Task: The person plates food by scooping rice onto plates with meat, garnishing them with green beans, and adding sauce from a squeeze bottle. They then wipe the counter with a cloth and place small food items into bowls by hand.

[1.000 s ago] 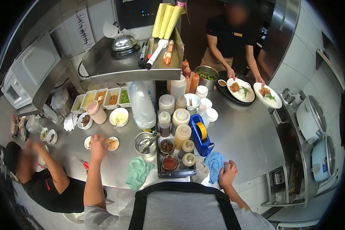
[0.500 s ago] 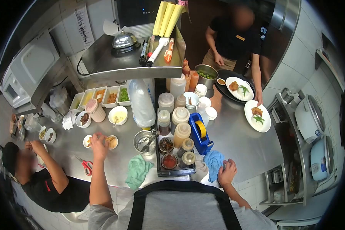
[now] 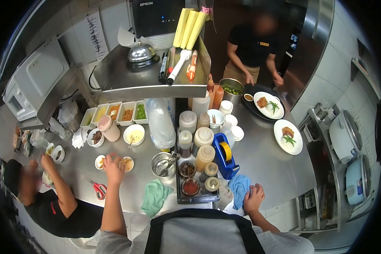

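My left hand (image 3: 114, 169) is over two small white bowls, its fingers curved down between them; whether it holds anything is hidden. One bowl (image 3: 99, 162) shows on its left, the other (image 3: 128, 164), with orange-brown food, on its right. Red-handled scissors (image 3: 100, 190) lie nearby. At the counter's front edge my right hand (image 3: 254, 198) rests beside a blue cloth (image 3: 240, 189), fingers curled on something too small to make out. A green cloth (image 3: 155, 196) lies left of the black tray (image 3: 197, 198) of bottles and jars.
One person (image 3: 55, 207) works at the far left. Another person (image 3: 254, 48) stands across the counter beside a black tray with a plate (image 3: 258, 95). A second white plate (image 3: 288, 148) is at the right. A metal shelf (image 3: 156, 91) overhangs the counter. A blue tape dispenser (image 3: 225, 163) stands mid-counter.
The person across the counter has drawn their hand back from the right plate. The whole view has shifted slightly. My hands stay at about the same places.
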The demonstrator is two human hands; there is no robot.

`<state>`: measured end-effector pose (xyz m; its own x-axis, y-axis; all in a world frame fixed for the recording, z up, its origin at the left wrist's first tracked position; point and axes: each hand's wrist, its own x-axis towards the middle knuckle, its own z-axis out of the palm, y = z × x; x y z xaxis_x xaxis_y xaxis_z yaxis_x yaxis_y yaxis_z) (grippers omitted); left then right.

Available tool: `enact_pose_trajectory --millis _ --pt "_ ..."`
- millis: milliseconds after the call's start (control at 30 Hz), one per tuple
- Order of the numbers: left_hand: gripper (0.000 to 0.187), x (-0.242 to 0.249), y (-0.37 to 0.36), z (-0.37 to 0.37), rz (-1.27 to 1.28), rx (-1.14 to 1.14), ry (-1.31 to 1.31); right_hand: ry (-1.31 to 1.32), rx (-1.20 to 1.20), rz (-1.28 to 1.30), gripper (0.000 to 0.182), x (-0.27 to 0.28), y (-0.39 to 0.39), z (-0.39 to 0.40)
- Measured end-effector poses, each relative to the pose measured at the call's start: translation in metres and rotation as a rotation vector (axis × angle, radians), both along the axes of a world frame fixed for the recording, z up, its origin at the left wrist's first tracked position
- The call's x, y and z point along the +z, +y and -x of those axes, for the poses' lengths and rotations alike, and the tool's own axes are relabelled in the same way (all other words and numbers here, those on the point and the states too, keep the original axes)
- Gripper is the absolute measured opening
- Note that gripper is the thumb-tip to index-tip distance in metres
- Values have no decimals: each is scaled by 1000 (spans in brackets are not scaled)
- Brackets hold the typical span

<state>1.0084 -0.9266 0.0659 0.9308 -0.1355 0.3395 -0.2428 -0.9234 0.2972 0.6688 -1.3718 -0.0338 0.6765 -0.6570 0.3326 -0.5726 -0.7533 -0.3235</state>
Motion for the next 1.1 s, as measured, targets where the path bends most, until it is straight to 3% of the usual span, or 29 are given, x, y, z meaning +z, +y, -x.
enact_pose_trajectory --millis 467,600,1000,1100 --pt "27 -24 16 -11 -57 -49 -80 33 2 67 32 -6 -2 -1" --pt "25 -3 15 -10 -17 -38 -171 97 -9 110 31 -18 -5 2" --pt "24 9 13 0 -214 3 45 109 6 128 33 -29 -11 7" --pt "24 11 13 4 -103 6 -80 110 -2 123 34 -30 -11 7"
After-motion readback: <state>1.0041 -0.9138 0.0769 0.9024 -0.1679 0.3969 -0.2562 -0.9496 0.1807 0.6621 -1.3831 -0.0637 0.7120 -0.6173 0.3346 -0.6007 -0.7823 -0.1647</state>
